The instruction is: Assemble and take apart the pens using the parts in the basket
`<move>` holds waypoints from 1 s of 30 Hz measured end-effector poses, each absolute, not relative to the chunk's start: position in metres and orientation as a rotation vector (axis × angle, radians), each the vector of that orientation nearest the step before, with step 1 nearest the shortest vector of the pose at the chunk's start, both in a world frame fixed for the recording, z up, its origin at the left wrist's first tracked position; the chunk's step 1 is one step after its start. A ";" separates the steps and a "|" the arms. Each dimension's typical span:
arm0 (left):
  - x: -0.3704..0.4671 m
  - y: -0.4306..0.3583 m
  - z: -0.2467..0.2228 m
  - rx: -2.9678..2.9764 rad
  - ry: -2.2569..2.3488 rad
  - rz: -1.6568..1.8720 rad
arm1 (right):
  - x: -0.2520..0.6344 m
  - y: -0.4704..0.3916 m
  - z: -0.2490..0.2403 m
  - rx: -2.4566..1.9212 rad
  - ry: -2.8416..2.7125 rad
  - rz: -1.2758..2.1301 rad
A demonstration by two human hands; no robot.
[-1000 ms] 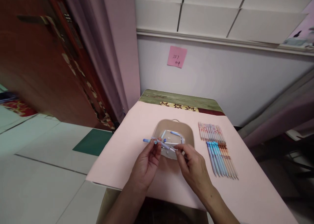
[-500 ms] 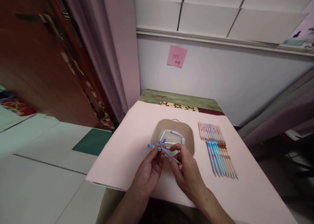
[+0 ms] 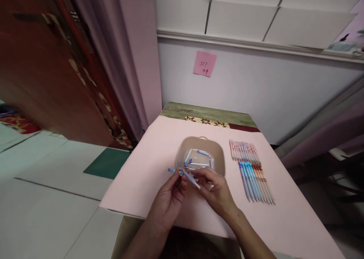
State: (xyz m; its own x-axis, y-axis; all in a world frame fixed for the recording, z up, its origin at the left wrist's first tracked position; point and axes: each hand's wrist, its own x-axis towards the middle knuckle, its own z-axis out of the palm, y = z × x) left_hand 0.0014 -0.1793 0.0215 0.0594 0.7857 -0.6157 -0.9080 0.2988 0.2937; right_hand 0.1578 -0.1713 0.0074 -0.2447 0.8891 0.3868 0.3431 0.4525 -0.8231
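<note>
My left hand (image 3: pixel 171 192) pinches a short blue pen barrel (image 3: pixel 173 171) between thumb and fingertips, just in front of a beige bin (image 3: pixel 218 156). Beside it, my right hand (image 3: pixel 217 192) has its fingertips closed around a pale blue-violet pen part (image 3: pixel 191 178), which slants down to the right with a whitish tip. Both hands are close together over the bin's near rim. Inside the bin lie several loose pen parts, among them a blue-ended piece (image 3: pixel 203 152) and a white tube (image 3: pixel 199 164).
Right of the bin, a row of pink and violet pens (image 3: pixel 244 152) lies above a row of blue and brown pens (image 3: pixel 256 183) on the pink tabletop (image 3: pixel 142 168). A pink note (image 3: pixel 204 63) is on the wall. A brown door (image 3: pixel 42 69) stands at left.
The blue barrel in my left hand has shifted slightly left. My right fingers have moved along the pale part, and its whitish lower end now shows between the hands.
</note>
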 end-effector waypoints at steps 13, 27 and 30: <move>0.007 -0.189 0.032 -0.215 0.614 1.098 | 0.157 -0.177 0.018 -0.895 -1.888 0.415; -0.003 -0.183 0.018 -0.181 0.597 1.119 | 0.166 -0.187 0.039 -1.063 -1.985 0.068; -0.004 -0.182 0.016 -0.153 0.643 1.170 | 0.166 -0.186 0.033 -1.099 -2.032 0.009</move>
